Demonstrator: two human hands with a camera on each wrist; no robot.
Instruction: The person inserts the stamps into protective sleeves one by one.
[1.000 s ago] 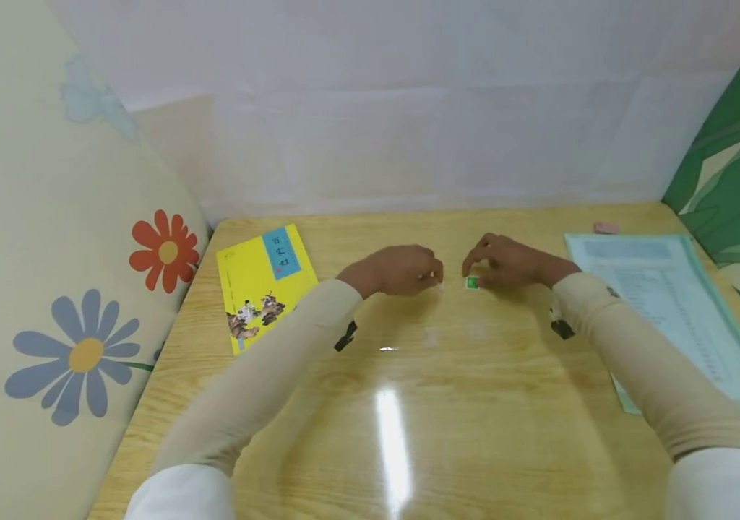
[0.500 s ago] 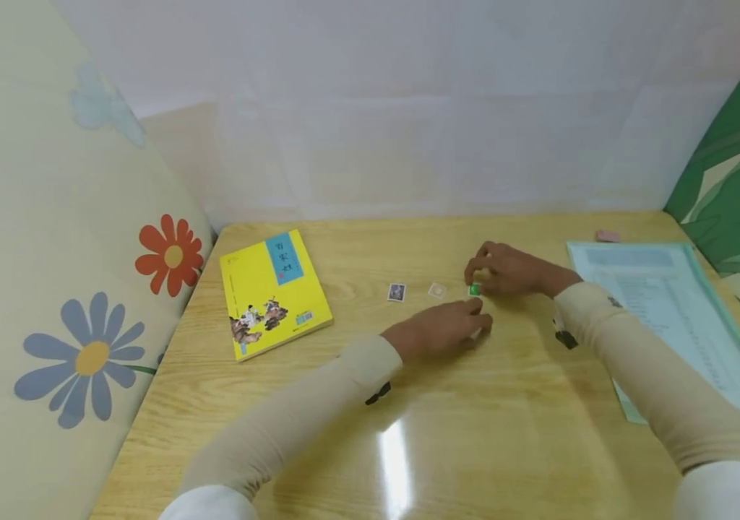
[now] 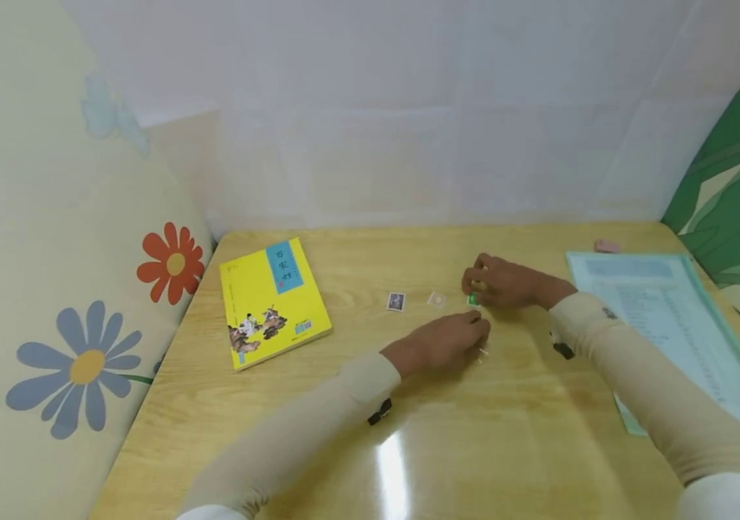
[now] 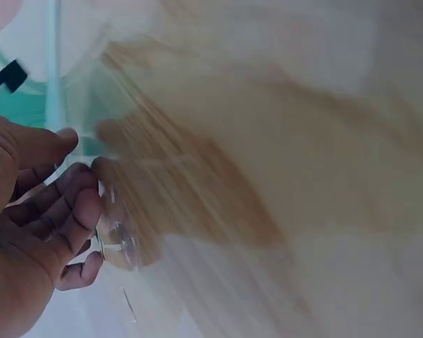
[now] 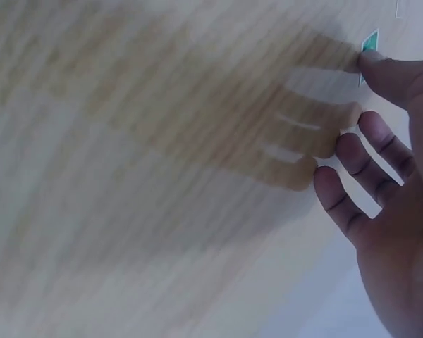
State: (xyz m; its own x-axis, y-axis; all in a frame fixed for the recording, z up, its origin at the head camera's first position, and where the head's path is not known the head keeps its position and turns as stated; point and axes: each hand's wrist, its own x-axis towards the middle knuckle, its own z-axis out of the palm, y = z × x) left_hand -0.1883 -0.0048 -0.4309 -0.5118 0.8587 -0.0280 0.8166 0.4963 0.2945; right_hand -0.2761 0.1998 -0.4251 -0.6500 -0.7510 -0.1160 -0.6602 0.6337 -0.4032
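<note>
My left hand [image 3: 448, 339] reaches in from the lower left with curled fingers. At its fingertips a small clear plastic piece [image 3: 483, 354] glints, and in the left wrist view its edges catch the light beside the fingers; the exact contact is partly hidden. My right hand [image 3: 503, 282] pinches a small green stamp [image 3: 472, 299] with a white border, mostly covered by the fingers. In the right wrist view the thumb lies over this stamp [image 5: 370, 42], while the other fingers are loosely bent. A dark stamp [image 3: 396, 302] and a pale stamp [image 3: 437, 299] lie in a row to its left.
A yellow book [image 3: 275, 303] lies at the left of the wooden table [image 3: 318, 448]. On the right is a pale green folder [image 3: 656, 318] with a printed sheet, and a pink eraser-like block [image 3: 607, 246] behind it. A white cloth wall [image 3: 370, 159] stands at the back.
My left hand has left the pale stamp and moved right and nearer to me, onto the clear plastic. The dark stamp has come into view. My right hand stays over the green stamp.
</note>
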